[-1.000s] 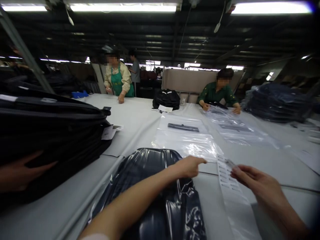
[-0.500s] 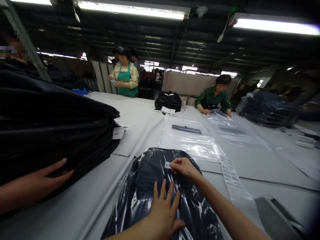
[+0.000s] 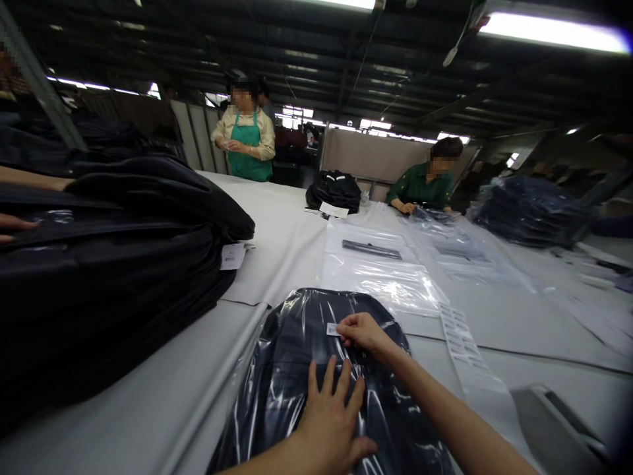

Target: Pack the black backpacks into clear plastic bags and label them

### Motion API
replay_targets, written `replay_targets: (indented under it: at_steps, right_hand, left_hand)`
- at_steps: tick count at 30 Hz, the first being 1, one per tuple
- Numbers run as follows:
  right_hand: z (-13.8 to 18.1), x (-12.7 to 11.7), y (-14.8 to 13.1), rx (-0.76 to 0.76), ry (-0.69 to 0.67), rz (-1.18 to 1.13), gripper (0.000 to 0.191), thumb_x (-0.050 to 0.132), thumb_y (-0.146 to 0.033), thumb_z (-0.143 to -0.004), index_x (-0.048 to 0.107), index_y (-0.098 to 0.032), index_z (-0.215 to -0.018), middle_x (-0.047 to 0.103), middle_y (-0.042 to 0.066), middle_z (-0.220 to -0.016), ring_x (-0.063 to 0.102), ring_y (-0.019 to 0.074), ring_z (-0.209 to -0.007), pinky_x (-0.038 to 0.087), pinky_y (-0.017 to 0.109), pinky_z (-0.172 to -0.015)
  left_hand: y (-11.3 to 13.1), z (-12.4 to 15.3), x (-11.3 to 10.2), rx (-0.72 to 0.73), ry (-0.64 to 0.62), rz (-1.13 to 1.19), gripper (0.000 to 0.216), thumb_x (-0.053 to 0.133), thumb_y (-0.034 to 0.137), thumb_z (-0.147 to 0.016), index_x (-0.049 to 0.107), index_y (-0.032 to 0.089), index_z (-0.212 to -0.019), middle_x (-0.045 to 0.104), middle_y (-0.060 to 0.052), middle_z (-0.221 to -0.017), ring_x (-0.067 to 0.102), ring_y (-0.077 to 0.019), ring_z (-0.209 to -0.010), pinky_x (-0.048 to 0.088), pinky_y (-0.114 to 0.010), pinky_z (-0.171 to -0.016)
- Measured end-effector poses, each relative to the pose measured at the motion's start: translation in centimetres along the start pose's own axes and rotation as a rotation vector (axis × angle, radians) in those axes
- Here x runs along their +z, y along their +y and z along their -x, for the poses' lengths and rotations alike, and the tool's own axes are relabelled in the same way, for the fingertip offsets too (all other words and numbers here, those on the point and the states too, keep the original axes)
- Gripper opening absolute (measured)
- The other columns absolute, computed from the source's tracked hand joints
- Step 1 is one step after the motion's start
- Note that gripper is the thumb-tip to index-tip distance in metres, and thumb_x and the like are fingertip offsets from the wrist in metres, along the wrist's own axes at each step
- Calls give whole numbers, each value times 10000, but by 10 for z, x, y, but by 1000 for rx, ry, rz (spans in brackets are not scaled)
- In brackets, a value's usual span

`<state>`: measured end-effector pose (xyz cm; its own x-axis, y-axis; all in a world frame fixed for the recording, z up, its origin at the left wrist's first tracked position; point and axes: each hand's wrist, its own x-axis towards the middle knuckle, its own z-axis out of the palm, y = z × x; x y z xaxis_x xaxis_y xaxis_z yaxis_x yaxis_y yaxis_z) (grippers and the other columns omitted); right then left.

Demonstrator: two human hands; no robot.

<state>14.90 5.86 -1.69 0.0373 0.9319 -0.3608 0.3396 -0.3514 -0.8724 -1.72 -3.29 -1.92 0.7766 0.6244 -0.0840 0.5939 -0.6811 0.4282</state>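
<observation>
In front of me a dark backpack-shaped bag (image 3: 297,349) lies flat inside a clear, shiny plastic sleeve. Fingers spread, my left hand (image 3: 332,412) rests flat on the plastic over the bag's middle. Above it, near the bag's top, my right hand (image 3: 363,333) pinches the right edge of a small white printed sticker (image 3: 333,329) between thumb and fingertips. The sticker lies at the plastic surface; whether it is stuck down all over I cannot tell. A strip of printed labels (image 3: 467,346) stretches along the table to the right of the bag.
At left rises a tall pile of black bags (image 3: 123,264) with a white tag (image 3: 232,256); another person's hand (image 3: 17,224) touches it. Clear plastic bags (image 3: 376,280) lie beyond. Two co-workers stand across the table. A grey device (image 3: 554,422) sits at lower right.
My view has shifted slightly. At left, the other person's hand has moved up onto the pile, and its upper bags have shifted. My hands keep nearly the same places on the wrapped bag.
</observation>
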Motion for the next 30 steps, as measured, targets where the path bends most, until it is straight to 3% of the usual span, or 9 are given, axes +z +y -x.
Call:
replay_targets:
  at_steps: [3,6,9,12,18,21,25,28,30]
  right_hand:
    - [-3,1,2,19,1,41,132,619,-223,-750,608,-134,-653,602,-13,-521,506,63,-418,323,154,-379]
    - [-6,2,3,27,5,95,122,605,-207,-755,608,-135,-657,602,-12,-513,512,72,-418,344,159,-388]
    - [-9,4,6,25,23,170,138,579,-210,-766,607,-138,-652,586,-7,-485,531,92,-430,366,172,-411]
    - [-8,5,6,-11,55,272,158,596,-254,-752,608,-144,-639,596,8,-502,559,119,-460,388,195,-452]
    - [13,7,10,-248,259,652,210,612,-304,-786,586,-194,-962,622,31,-708,597,194,-719,390,260,-642]
    - [18,8,18,-468,198,904,167,464,-255,-888,592,-241,-993,602,34,-826,586,172,-770,394,251,-669]
    - [19,-8,26,-533,185,766,187,430,-174,-870,611,-202,-906,591,42,-853,580,162,-782,435,263,-730]
    - [40,-41,39,-536,392,618,192,444,-225,-843,605,-190,-943,618,65,-910,588,190,-842,454,311,-788]
    - [69,-66,56,-403,584,556,266,454,-342,-833,596,-195,-1002,637,75,-950,603,207,-841,470,330,-780]
  left_hand:
    - [1,2,-6,6,-8,-10,799,357,706,-790,262,223,-1420,143,-180,-1482,70,-419,-1346,68,-715,-995]
    - [-7,-2,-21,36,56,-48,644,266,613,-877,300,243,-1403,221,-129,-1480,141,-368,-1355,135,-672,-1027]
    - [-30,-12,-32,11,174,-152,595,231,544,-916,279,218,-1412,218,-76,-1490,93,-346,-1367,82,-655,-1050]
    - [-57,-23,-32,-8,128,-206,722,248,649,-861,293,179,-1408,232,-81,-1484,67,-406,-1352,41,-695,-1019]
    - [-77,-25,-17,-15,74,-221,736,176,667,-857,232,207,-1429,199,-69,-1495,66,-401,-1354,55,-684,-1019]
    - [-72,-24,-13,-18,72,-220,723,183,659,-862,218,216,-1433,173,-60,-1502,47,-392,-1359,50,-673,-1028]
    - [-72,-20,-22,0,42,-109,680,257,636,-866,256,242,-1420,187,-47,-1500,68,-381,-1361,65,-655,-1040]
    - [-98,-14,-49,-60,204,130,539,337,513,-896,344,272,-1378,242,-31,-1488,179,-299,-1359,177,-521,-1084]
    - [-126,-13,-73,-300,438,329,460,339,409,-913,402,230,-1332,374,-55,-1421,333,-225,-1299,258,-387,-1076]
